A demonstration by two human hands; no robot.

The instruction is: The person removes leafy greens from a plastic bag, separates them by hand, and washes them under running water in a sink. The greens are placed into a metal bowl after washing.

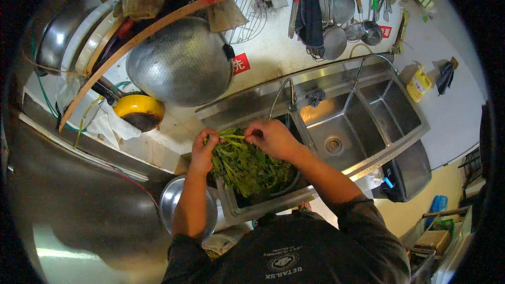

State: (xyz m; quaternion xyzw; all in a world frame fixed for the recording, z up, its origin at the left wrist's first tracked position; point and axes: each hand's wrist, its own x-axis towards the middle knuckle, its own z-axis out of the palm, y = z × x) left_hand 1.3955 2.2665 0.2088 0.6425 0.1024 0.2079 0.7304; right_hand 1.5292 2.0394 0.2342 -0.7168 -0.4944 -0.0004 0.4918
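Over the left basin of a steel sink (244,215), a heap of leafy greens (248,169) lies in what looks like a round container, mostly hidden by leaves. My left hand (204,150) grips a bunch of green stems at the heap's upper left, thumb and fingers closed on them. At the right ends of those stems is my right hand (270,136), its fingertips pinched together on a pale green stem. The exact hold of the right fingers is partly hidden by the hand. A curved faucet (292,94) rises just behind the right hand.
Two more sink basins (335,130) lie to the right, with a scouring pad (316,97) on the back ledge. A metal bowl (169,205) stands beside my left forearm. Behind are a yellow pan (140,106) and a large perforated steel colander (181,63). A black bin (414,173) stands right.
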